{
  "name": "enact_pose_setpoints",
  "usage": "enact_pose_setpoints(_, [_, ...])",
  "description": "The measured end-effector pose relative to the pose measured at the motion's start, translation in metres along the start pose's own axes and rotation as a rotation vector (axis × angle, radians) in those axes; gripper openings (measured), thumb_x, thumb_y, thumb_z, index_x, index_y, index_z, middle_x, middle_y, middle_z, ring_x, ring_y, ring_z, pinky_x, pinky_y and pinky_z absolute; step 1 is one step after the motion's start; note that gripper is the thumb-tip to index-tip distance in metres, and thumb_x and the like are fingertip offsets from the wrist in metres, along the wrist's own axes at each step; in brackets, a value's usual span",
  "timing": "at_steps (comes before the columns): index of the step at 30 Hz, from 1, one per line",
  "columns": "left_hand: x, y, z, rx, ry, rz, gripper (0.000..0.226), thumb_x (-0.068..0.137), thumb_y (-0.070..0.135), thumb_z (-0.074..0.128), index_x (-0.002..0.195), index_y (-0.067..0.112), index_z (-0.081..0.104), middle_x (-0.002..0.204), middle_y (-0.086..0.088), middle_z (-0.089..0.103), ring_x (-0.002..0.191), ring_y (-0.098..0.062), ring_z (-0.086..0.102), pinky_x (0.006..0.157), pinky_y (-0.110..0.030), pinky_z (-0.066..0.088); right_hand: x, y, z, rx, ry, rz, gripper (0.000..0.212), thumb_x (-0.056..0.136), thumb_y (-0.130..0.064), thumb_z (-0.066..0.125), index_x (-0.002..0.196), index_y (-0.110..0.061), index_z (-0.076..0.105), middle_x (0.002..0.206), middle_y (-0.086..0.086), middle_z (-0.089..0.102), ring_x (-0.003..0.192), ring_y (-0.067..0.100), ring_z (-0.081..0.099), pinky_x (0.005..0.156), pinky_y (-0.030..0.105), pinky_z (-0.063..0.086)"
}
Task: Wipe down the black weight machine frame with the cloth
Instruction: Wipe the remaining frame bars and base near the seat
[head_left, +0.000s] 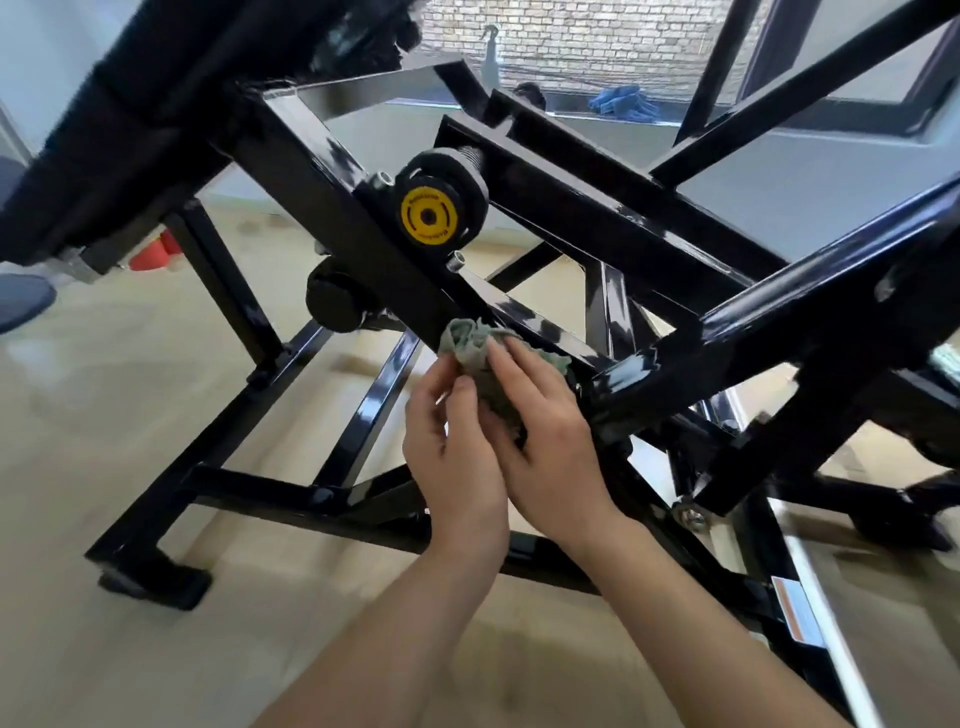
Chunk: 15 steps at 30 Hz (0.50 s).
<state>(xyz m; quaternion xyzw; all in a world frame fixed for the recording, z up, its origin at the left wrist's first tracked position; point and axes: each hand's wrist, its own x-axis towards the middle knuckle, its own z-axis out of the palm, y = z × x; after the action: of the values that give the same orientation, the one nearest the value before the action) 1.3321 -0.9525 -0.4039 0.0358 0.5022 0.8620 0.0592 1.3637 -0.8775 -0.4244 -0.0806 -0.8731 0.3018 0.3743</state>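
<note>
Left grip (452, 441) and right grip (550, 441) both pinch crumpled grey-green cloth (465, 340), bunched against glossy black steel frame bar (322, 197) at 5 o'clock from yellow round cap (428, 215), presumably for wiping pressure.

The person's visible body consists of two limbs entering from the near edge: the left forearm (395, 623) and left hand (454, 447) on the left, and the right forearm (691, 639) and right hand (550, 441) on the right. Both forearms are bare along their full visible length, from the near edge to the wrists, and both hands are bare. The nails visible on the right hand's fingers (514, 366) are trimmed short.
</note>
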Motion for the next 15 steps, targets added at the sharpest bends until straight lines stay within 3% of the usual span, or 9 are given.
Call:
enact_pose_setpoints(4, [0.006,0.015,-0.001,-0.134,-0.029,-0.006,0.031,0.102,0.008,0.049,0.124,0.019,0.069,0.120,0.000,0.072,0.112,-0.012,0.069,0.097,-0.037,0.057,0.043,-0.019,-0.011,0.151,-0.121,0.081,0.061,0.090,-0.007,0.059,0.149,-0.018,0.049,0.148,-0.006,0.049,0.140,0.011,0.043,0.115,0.038,0.040])
enact_pose_setpoints(7, [0.007,0.022,0.001,-0.185,-0.046,0.002,0.034,0.101,0.007,0.050,0.130,0.018,0.066,0.126,-0.003,0.069,0.118,-0.014,0.067,0.101,-0.036,0.054,0.069,-0.027,-0.022,0.214,-0.188,0.059,0.055,0.088,0.002,0.061,0.141,-0.012,0.058,0.144,-0.004,0.055,0.134,0.005,0.049,0.114,0.027,0.040])
enact_pose_setpoints(9, [0.009,0.024,0.002,-0.203,-0.043,0.004,0.036,0.100,0.009,0.051,0.131,0.019,0.065,0.130,-0.002,0.067,0.120,-0.014,0.065,0.103,-0.036,0.053,0.076,-0.027,-0.027,0.254,-0.215,0.042,0.049,0.089,0.003,0.060,0.137,-0.008,0.061,0.143,-0.002,0.058,0.134,0.005,0.051,0.114,0.030,0.042])
enact_pose_setpoints(12, [0.008,0.019,0.001,-0.181,-0.048,-0.008,0.041,0.093,0.019,0.054,0.131,0.026,0.065,0.134,0.001,0.064,0.123,-0.013,0.063,0.105,-0.039,0.051,0.072,-0.021,-0.031,0.191,-0.221,-0.013,0.052,0.088,0.005,0.062,0.137,-0.012,0.062,0.143,-0.004,0.059,0.132,0.005,0.053,0.111,0.028,0.045])
enact_pose_setpoints(15, [0.003,0.008,0.000,-0.161,-0.044,-0.053,0.041,0.092,0.017,0.052,0.128,0.026,0.067,0.132,0.001,0.064,0.121,-0.011,0.063,0.106,-0.040,0.051,0.053,-0.008,-0.029,-0.020,-0.124,-0.047,0.053,0.086,0.004,0.067,0.136,-0.012,0.063,0.140,0.000,0.061,0.129,0.011,0.057,0.110,0.031,0.047])
